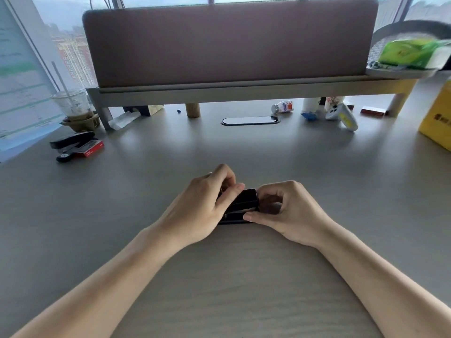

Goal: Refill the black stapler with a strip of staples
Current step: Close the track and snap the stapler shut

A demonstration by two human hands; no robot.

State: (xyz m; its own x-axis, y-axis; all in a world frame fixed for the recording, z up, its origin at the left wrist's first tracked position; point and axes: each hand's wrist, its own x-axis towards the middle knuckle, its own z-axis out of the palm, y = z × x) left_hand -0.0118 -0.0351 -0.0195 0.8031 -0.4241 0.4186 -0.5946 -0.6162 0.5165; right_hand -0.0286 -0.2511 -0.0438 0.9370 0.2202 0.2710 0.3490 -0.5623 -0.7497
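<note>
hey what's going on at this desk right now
A person is working on a small black stapler in the middle of the desk. The left hand grips it from one side with fingers over the top, and the right hand holds the other end. Whether staples are in yet is hidden. Another stapler and a red box lie far left.

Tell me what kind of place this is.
Most likely an office workstation: a long grey-brown fabric desk divider stands on a pale wood-grain desk with an oval cable grommet, and high-rise buildings show through the window behind.
</note>
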